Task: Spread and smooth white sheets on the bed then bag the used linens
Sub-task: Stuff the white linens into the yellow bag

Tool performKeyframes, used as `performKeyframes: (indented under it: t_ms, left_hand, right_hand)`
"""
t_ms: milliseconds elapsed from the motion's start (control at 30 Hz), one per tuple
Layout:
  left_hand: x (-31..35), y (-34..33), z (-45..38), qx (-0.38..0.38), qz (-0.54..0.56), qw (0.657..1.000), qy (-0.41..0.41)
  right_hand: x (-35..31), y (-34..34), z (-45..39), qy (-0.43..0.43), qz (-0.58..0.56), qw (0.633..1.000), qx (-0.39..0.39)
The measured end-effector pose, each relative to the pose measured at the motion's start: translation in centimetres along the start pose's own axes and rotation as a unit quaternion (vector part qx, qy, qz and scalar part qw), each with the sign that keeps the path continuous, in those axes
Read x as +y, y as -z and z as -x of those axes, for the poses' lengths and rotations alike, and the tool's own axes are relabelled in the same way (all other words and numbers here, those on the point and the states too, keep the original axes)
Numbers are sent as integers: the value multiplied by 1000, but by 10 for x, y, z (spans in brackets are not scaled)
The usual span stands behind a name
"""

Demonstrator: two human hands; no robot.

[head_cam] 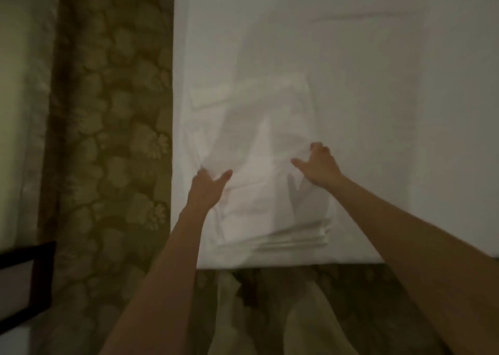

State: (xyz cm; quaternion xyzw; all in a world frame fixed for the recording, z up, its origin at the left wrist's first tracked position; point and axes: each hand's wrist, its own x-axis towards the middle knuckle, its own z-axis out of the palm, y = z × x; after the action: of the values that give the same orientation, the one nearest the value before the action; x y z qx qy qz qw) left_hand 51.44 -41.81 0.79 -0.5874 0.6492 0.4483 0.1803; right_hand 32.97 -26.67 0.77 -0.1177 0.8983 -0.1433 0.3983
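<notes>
A folded white sheet (259, 171) lies on the near left corner of the bed (378, 84), which is covered in white. My left hand (209, 186) grips the sheet's left edge, fingers curled into the fabric. My right hand (320, 165) grips its right side, fingers bent over a raised fold. Between the hands the top layer lifts off the stack and looks blurred. The folded layers show at the sheet's near edge by the foot of the bed.
Patterned olive carpet (113, 138) runs along the bed's left side. A pale curtain or second bed (21, 98) fills the far left. A dark wooden frame (29, 281) stands at lower left. My legs in light trousers (305, 325) are below the bed's edge.
</notes>
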Motion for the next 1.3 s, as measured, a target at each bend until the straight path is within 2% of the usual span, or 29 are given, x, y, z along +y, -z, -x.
performKeyframes:
  t_ms: [100,167,267,333,433,600,733,900,1100,1300]
  left_hand:
    - [-3,-13,-21,80,-21,996,21]
    - [-3,-15,-31,113,35,993,29]
    - [-9,-16,-43,100,184,976,62]
    - [-13,-17,-45,89,213,971,64]
    - [-16,-19,-40,116,265,957,35]
    - [-21,-26,-28,132,297,945,-27]
    - [-29,-18,-30,118,318,940,-31]
    - [-27,-17,-26,82,312,946,-22]
    - [-34,-26,-2,216,336,916,-43]
    - [-24,-37,12,110,380,917,-43]
  right_hand:
    - [16,-9,-23,-10,-24,999,28]
    - [23,-10,-31,-6,-23,998,61]
    - [25,-11,-36,11,-43,994,104]
    - [25,-12,-38,13,-66,991,112]
    - [27,-10,-39,0,-125,989,84]
    - [27,1,-42,29,-127,991,22]
    - [16,-1,-34,4,-326,942,-78]
    - [21,-2,-27,20,-321,943,-83]
    - [14,19,-17,69,-325,939,-92]
    - [22,72,5,121,-336,928,-110]
